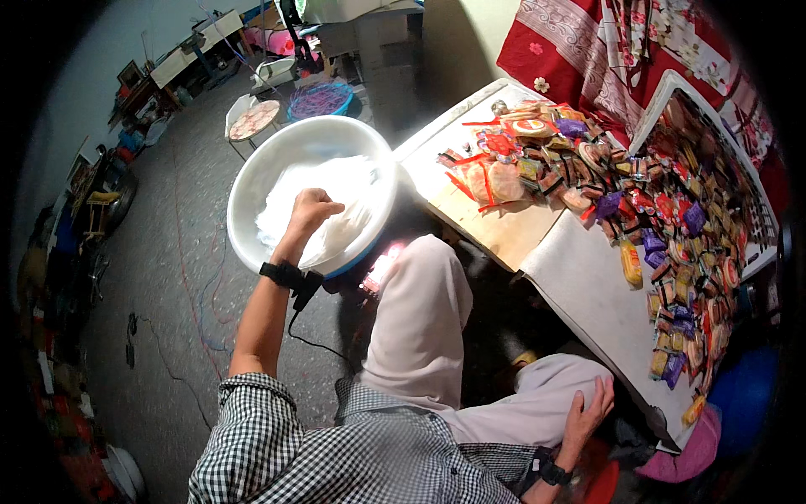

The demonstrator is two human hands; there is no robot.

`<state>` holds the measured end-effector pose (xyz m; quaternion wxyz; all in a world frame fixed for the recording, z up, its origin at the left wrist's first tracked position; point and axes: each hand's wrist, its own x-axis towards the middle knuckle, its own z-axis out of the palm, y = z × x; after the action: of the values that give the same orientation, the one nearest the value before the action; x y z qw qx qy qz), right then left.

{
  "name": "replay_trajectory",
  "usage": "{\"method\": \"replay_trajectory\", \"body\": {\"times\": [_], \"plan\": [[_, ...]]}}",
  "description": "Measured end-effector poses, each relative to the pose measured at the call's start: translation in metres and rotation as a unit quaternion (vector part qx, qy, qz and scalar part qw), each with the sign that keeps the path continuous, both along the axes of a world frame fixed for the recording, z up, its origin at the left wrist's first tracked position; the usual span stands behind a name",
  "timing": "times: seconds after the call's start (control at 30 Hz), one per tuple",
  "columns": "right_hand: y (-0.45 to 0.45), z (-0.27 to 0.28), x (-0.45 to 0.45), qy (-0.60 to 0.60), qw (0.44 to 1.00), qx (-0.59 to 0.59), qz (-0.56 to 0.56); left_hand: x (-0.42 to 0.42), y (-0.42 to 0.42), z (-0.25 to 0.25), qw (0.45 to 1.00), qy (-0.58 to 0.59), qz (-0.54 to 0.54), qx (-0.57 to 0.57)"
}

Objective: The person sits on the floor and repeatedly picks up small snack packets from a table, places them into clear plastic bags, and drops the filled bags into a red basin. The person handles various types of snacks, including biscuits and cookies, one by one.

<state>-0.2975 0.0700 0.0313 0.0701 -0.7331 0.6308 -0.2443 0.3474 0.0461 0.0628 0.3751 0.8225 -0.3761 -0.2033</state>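
My left hand (315, 211) reaches into a large white plastic basin (247, 189), its fingers curled over a heap of thin white sheets or bags (352, 220). Glare washes out the heap, so whether the fingers pinch a piece of it is unclear. My right hand (584, 412) rests on my bent knee with its fingers apart and holds nothing. To the right, a pile of small wrapped snacks (667, 201) covers much of a low table (567, 271). Among them lie clear packs of round biscuits with red ribbon (497, 183).
A white plastic basket (749, 183) lies tipped at the pile's far side. Beyond the basin stand a round stool (254, 120) and a blue basket (321, 101). A lit phone (381, 268) is beside my knee. Cables (179, 378) trail over the floor.
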Motion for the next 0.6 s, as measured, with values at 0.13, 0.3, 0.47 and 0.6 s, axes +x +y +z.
{"method": "replay_trajectory", "body": {"times": [0.13, 0.3, 0.47, 0.6], "plan": [[0.004, 0.007, 0.006, -0.016, 1.000, 0.012, -0.004, -0.058, 0.001, 0.033, 0.989, -0.085, -0.039, -0.115], [-0.001, 0.001, 0.014, -0.110, 0.994, -0.018, -0.006, -0.171, -0.022, 0.058, 0.908, -0.293, -0.227, -0.195], [-0.007, 0.037, 0.072, -0.386, 0.915, 0.112, -0.035, -0.279, -0.053, 0.043, 0.765, -0.365, -0.474, -0.239], [-0.025, 0.047, 0.108, -0.528, 0.834, 0.151, -0.047, -0.339, -0.054, 0.036, 0.686, -0.380, -0.579, -0.225]]}}
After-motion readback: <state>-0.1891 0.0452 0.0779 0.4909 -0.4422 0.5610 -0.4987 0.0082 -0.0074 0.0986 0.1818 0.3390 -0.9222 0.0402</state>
